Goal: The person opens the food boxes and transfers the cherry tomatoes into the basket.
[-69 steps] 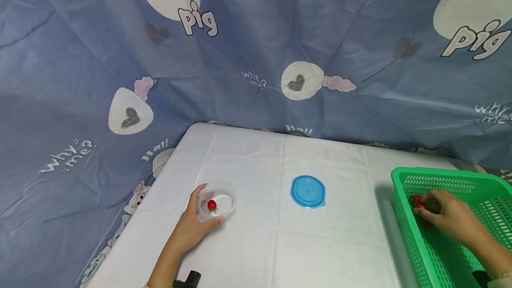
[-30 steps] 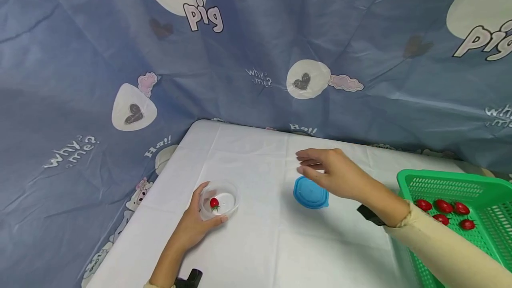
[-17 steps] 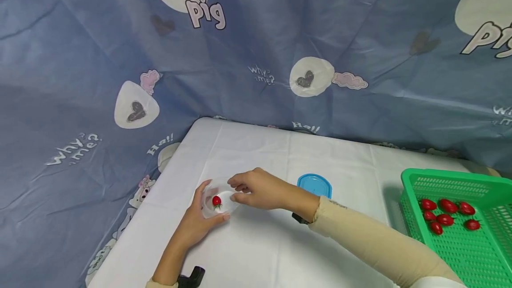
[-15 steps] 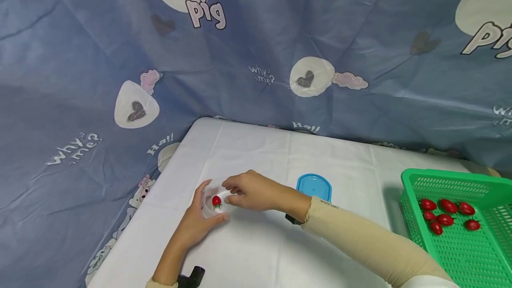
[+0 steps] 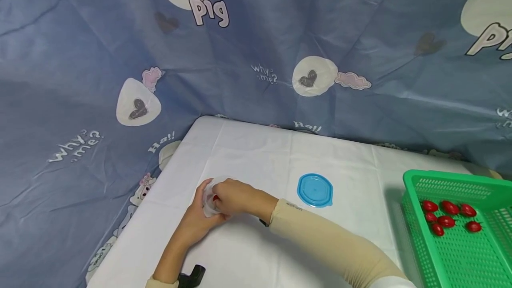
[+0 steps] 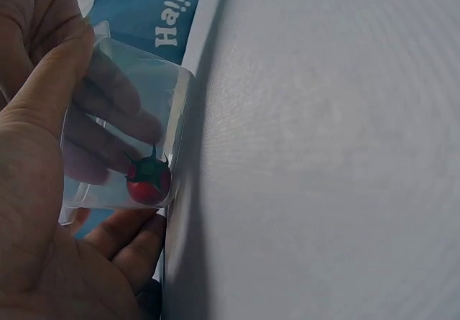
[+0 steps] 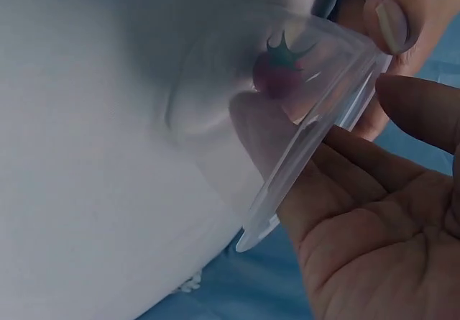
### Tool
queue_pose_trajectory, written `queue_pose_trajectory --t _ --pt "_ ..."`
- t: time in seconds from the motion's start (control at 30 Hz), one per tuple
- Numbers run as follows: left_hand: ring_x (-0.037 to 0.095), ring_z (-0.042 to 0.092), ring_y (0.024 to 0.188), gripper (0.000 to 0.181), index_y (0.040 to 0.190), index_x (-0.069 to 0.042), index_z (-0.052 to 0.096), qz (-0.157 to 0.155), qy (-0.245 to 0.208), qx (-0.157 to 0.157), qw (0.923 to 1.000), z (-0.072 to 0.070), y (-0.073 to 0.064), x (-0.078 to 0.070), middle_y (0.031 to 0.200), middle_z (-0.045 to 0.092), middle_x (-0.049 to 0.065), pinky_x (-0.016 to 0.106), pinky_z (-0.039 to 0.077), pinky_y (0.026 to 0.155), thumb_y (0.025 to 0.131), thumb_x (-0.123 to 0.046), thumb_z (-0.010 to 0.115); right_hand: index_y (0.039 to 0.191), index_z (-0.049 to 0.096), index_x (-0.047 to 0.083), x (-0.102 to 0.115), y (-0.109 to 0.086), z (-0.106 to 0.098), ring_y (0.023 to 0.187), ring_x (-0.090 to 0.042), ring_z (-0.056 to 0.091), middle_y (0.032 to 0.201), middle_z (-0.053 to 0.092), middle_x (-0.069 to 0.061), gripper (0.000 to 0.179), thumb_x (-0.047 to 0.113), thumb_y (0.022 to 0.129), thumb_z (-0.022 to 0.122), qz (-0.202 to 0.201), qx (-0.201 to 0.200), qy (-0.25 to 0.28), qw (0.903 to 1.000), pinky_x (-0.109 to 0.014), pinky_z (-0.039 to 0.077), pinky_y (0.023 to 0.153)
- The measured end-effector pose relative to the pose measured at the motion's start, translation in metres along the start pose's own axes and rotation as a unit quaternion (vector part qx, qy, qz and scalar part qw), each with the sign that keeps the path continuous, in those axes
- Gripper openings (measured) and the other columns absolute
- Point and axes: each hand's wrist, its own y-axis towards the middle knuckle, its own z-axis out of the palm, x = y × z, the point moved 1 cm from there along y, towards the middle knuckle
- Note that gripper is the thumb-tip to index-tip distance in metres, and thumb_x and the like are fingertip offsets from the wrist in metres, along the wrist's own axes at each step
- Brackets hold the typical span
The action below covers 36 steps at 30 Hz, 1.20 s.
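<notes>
In the head view my left hand [image 5: 196, 221] grips a clear plastic container [image 5: 209, 209] round its side, standing on the white cloth. My right hand [image 5: 236, 197] reaches over the rim, its fingers down inside. One cherry tomato [image 6: 149, 185] with a green stem lies at the bottom, seen through the wall. In the right wrist view, the extended fingers [image 7: 260, 131] are close beside the tomato [image 7: 279, 74]; I cannot tell whether they touch it. The right thumb stays above the rim, apart from the fingers. From the head, the right hand hides most of the container.
A blue lid [image 5: 315, 190] lies flat on the white-covered table [image 5: 320, 243], right of the container. At the right edge stands a green basket [image 5: 424, 234] holding several red cherry tomatoes [image 5: 446, 222]. A blue printed cloth [image 5: 240, 48] hangs behind the table.
My right hand has left the basket, crossed leftward above the lid, and now has its fingers inside the container. The left hand keeps holding the container in place.
</notes>
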Motion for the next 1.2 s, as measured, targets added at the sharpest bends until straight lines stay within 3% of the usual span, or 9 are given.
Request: queue_pose_trajectory --t 0.2,0.37,0.7,1.2 --pt "0.043 0.044 0.144 0.115 0.166 -0.034 0.015 0.002 0.002 0.003 1.0 -0.001 0.0 0.002 0.16 0.044 0.015 0.067 0.037 0.11 0.08 -0.051 0.09 0.078 0.058 0.014 0.002 0.012 0.002 0.051 -0.008 0.038 0.062 0.045 0.005 0.026 0.013 0.105 0.058 0.04 0.019 -0.002 0.999 -0.021 0.032 0.047" --pt "0.043 0.032 0.151 0.118 0.166 -0.034 0.013 -0.003 -0.006 0.013 0.9999 0.0 0.003 0.002 0.166 0.035 0.014 0.07 0.028 0.115 0.079 -0.052 0.09 0.071 0.056 0.013 -0.004 0.023 0.005 0.051 -0.008 0.039 0.062 0.048 0.003 0.036 0.013 0.107 0.055 0.053 0.016 0.041 0.9976 -0.021 0.036 0.049" --pt "0.045 0.032 0.15 0.115 0.166 -0.036 0.013 -0.007 -0.001 0.013 0.9999 0.001 0.0 0.001 0.166 0.033 0.015 0.073 0.029 0.113 0.081 -0.051 0.089 0.072 0.059 0.013 -0.008 0.031 0.009 0.055 -0.01 0.047 0.065 0.055 0.003 0.028 0.011 0.1 0.061 0.074 0.044 0.107 0.9905 -0.023 0.041 0.053" --pt "0.045 0.033 0.15 0.115 0.166 -0.035 0.014 -0.008 0.006 0.006 0.9999 0.001 -0.001 -0.001 0.164 0.038 0.016 0.073 0.03 0.113 0.08 -0.051 0.089 0.063 0.049 0.016 -0.013 0.029 0.009 0.047 -0.006 0.036 0.054 0.043 0.007 0.037 0.009 0.097 0.062 0.019 0.045 0.118 0.9918 -0.021 0.035 0.05"
